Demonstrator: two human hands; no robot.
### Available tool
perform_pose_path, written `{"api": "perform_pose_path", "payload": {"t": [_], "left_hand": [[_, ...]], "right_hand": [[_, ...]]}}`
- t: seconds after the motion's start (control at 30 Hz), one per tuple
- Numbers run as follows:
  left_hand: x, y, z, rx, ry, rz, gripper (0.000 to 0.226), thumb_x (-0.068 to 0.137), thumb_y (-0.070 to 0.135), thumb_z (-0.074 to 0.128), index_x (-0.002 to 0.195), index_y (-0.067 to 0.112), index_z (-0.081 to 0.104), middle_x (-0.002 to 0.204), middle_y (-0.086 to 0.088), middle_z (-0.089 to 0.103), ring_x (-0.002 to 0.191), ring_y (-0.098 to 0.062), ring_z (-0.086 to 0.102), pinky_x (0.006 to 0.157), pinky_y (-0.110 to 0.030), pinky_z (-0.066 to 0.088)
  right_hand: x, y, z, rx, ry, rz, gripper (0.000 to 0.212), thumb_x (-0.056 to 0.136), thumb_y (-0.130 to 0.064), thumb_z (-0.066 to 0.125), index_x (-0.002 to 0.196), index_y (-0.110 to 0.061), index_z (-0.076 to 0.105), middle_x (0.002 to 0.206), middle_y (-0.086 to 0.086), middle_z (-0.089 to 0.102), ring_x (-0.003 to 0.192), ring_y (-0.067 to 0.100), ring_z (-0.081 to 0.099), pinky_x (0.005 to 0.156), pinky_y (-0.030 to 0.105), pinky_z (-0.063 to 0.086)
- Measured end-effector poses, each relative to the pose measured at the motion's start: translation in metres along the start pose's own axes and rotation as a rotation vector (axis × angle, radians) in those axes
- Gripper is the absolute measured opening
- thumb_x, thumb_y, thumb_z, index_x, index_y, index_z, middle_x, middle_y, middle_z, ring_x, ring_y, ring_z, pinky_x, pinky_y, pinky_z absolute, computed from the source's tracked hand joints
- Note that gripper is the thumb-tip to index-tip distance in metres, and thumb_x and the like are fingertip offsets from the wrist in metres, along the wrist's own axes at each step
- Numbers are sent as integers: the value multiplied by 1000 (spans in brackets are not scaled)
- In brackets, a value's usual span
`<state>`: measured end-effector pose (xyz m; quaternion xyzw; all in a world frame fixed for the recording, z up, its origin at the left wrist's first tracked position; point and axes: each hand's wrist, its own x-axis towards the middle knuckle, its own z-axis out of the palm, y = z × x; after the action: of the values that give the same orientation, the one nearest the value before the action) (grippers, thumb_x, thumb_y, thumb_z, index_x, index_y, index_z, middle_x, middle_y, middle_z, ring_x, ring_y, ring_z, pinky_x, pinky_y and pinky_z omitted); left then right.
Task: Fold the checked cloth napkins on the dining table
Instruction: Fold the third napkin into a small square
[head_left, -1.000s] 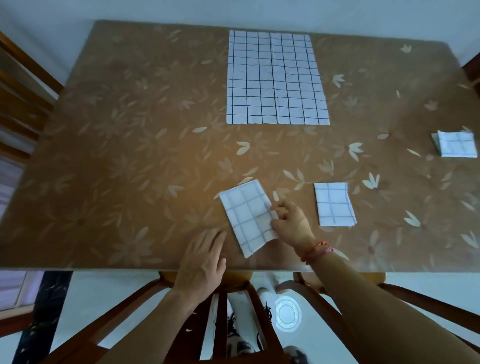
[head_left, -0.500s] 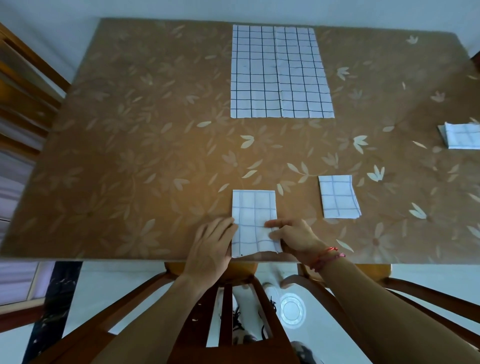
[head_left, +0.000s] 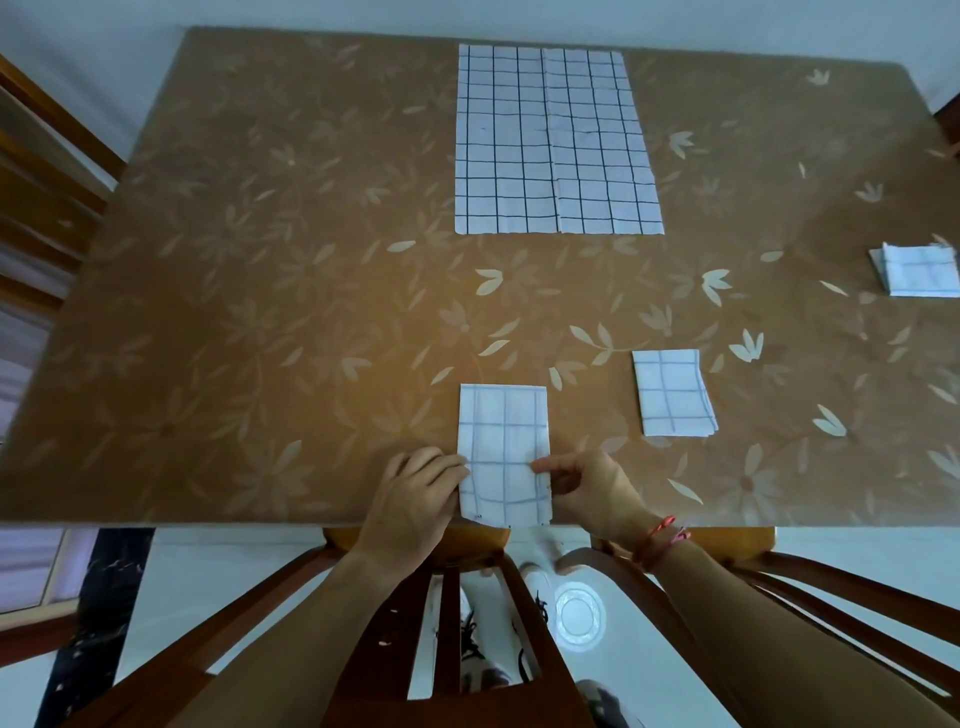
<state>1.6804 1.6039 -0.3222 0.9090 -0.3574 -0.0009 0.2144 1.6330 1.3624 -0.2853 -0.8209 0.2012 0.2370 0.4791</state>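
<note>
A partly folded checked napkin (head_left: 503, 447) lies upright at the near edge of the brown floral table (head_left: 260, 322). My left hand (head_left: 415, 493) pinches its lower left edge and my right hand (head_left: 587, 488) pinches its lower right edge. A folded napkin (head_left: 672, 393) lies just to the right. Another folded napkin (head_left: 917, 270) sits at the far right edge. A large checked napkin (head_left: 556, 140) is spread flat at the back of the table.
Wooden chair backs stand below the table's near edge, one (head_left: 457, 623) directly under my arms and one (head_left: 831, 587) to the right. More wooden chair frames (head_left: 47, 171) line the left side.
The napkin was turned from a slant to straight and drawn to the near edge. My left hand moved from the bare table onto its left edge, and both hands now pinch its lower sides.
</note>
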Motion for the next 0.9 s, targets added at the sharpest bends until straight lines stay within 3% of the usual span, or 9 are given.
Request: {"api": "perform_pose_path", "payload": {"t": [0.03,0.1,0.23,0.37,0.43,0.53,0.7,0.8,0.9], "left_hand": [[1,-1,1,-9,-2,-7,29,78,9,76,106,15,69,113,4,68,110,-18,56,87,-34,39],[4,-1,1,-29,-5,-24,27,79,8,75,104,15,69,111,4,69,109,-17,56,87,-32,37],[11,-1,1,-115,4,-125,16,83,15,66,99,18,68,98,8,69,101,-12,55,79,-28,33],[21,-1,1,-219,33,-266,9,86,25,63,90,22,70,85,15,67,89,-6,51,73,-28,29],[26,-1,3,-245,32,-308,15,89,34,57,86,25,70,77,20,62,81,-5,48,72,-32,34],[34,-2,4,-273,55,-387,14,85,32,59,77,22,65,66,22,48,72,-7,44,69,-35,39],[42,-3,2,-312,65,-416,14,86,25,61,73,20,59,66,20,47,71,-10,46,65,-24,31],[45,-4,2,-332,39,-449,18,90,21,62,74,24,55,67,19,48,71,-9,46,64,-17,29],[52,-6,4,-356,35,-473,17,91,23,58,76,27,51,68,14,51,72,-10,47,64,-23,32]], "right_hand": [[0,3,0,-84,22,-43,42,71,-18,87,110,-21,74,93,-10,72,81,-2,67,78,6,51],[2,4,2,-214,58,-102,37,73,-30,84,108,-27,75,97,-15,70,87,0,65,76,3,47],[7,7,4,-385,203,-212,24,84,-14,70,105,-22,77,98,-12,58,82,5,55,76,18,49],[10,-1,-1,-391,250,-292,12,84,-15,72,93,-18,80,101,-6,72,76,3,56,69,11,47],[12,-5,-4,-328,229,-237,10,88,-24,71,93,-21,79,89,-10,72,72,6,59,62,11,45],[19,-8,-7,-252,208,-132,14,88,-32,70,95,-23,78,85,-7,74,75,12,65,66,24,52],[38,-10,-10,-188,225,-49,16,88,-32,70,95,-18,76,80,-5,69,73,12,64,53,11,39],[47,-10,-11,-126,226,-6,19,88,-32,71,99,-17,74,85,-1,74,72,10,66,54,11,44],[53,-11,-12,-103,246,35,20,88,-32,71,97,-15,74,73,-4,70,65,8,66,51,11,45]]}}
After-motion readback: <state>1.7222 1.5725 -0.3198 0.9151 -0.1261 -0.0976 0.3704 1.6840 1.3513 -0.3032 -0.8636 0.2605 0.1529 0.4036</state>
